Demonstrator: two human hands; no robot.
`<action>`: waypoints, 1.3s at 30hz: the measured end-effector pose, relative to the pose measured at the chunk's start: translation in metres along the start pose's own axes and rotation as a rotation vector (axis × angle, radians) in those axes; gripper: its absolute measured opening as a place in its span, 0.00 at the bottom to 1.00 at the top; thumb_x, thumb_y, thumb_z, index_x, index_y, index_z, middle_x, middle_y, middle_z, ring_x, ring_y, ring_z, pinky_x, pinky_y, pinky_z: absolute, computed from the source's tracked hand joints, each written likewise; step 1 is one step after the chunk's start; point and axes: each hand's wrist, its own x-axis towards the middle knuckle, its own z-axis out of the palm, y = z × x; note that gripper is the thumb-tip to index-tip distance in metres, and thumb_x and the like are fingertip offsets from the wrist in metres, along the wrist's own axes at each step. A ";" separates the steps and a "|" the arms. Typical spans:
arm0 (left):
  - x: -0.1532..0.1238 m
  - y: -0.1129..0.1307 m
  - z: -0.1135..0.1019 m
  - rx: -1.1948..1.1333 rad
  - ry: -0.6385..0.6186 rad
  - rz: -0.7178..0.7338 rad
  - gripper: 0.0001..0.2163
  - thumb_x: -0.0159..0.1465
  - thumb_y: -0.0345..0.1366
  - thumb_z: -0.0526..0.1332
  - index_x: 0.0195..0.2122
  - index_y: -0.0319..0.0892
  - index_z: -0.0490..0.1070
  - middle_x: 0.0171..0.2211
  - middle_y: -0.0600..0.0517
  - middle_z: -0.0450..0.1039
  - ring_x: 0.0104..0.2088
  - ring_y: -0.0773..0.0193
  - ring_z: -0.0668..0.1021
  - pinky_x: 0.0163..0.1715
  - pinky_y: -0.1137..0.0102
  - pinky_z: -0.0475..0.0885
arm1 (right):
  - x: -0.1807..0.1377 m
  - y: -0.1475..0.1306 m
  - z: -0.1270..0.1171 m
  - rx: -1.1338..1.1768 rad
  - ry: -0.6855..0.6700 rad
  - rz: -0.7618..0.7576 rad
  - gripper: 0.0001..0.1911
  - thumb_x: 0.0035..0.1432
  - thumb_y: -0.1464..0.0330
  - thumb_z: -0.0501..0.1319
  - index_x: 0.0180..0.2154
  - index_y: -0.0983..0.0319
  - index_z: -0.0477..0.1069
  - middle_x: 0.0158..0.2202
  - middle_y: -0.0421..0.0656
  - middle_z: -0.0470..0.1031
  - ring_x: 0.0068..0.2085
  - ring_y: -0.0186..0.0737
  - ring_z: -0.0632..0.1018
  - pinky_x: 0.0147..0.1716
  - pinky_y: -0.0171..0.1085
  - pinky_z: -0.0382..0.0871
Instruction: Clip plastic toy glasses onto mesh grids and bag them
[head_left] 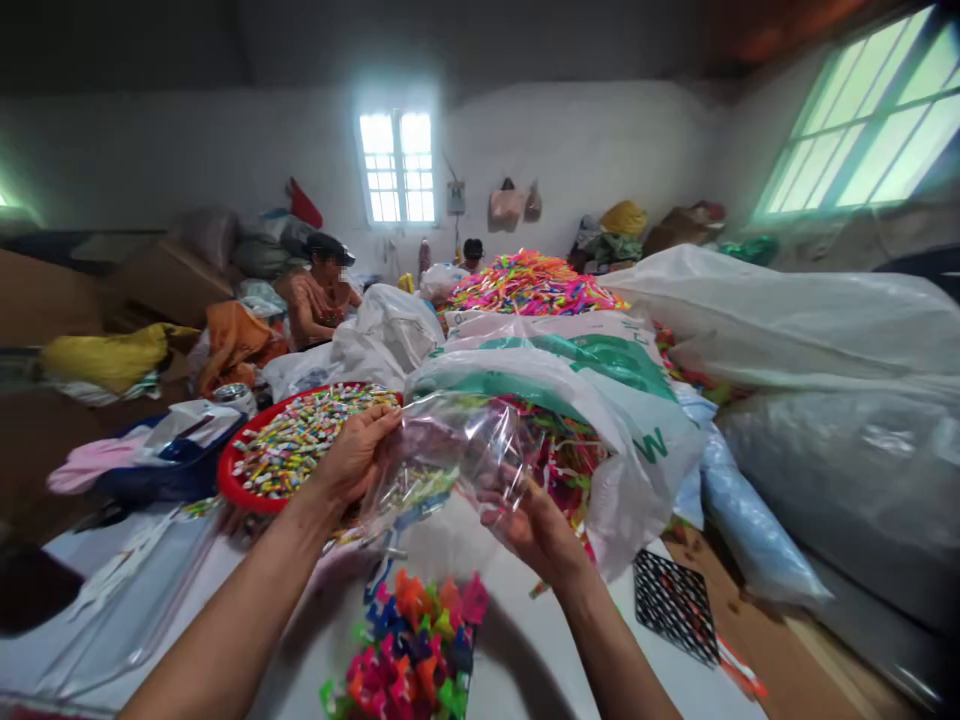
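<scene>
Both my hands hold a clear plastic bag up in front of me. My left hand pinches its left edge, fingers closed on the film. My right hand grips the bag from below on the right. Several small colourful pieces lie inside the bag near its bottom. Just below my hands sits a pile of bright plastic toys in pink, orange, blue and green on the white table.
A red basin of small colourful pieces stands at the left. A large white sack of colourful sticks gapes at the right, with a heap of them behind. A black mesh piece lies by the table edge. Two people sit at the back.
</scene>
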 end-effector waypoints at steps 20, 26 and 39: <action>-0.014 -0.023 0.032 0.017 0.001 0.040 0.15 0.44 0.36 0.73 0.21 0.38 0.66 0.27 0.54 0.74 0.24 0.71 0.75 0.25 0.77 0.69 | 0.018 -0.038 -0.014 -0.631 0.397 -0.341 0.22 0.46 0.53 0.63 0.16 0.60 0.58 0.15 0.34 0.56 0.19 0.29 0.58 0.19 0.31 0.52; -0.029 -0.011 0.046 -0.118 -0.053 0.057 0.13 0.42 0.31 0.72 0.19 0.39 0.66 0.30 0.53 0.75 0.31 0.66 0.77 0.32 0.73 0.72 | 0.028 -0.032 -0.018 -0.600 0.308 -0.316 0.23 0.53 0.50 0.59 0.20 0.62 0.64 0.18 0.35 0.60 0.21 0.30 0.62 0.21 0.31 0.56; -0.019 0.005 0.065 -0.094 -0.049 0.189 0.12 0.43 0.28 0.67 0.16 0.38 0.60 0.44 0.51 0.75 0.41 0.57 0.78 0.40 0.66 0.73 | -0.015 -0.054 -0.004 -0.839 0.700 -0.743 0.17 0.52 0.62 0.64 0.44 0.59 0.71 0.42 0.47 0.74 0.41 0.43 0.74 0.42 0.44 0.70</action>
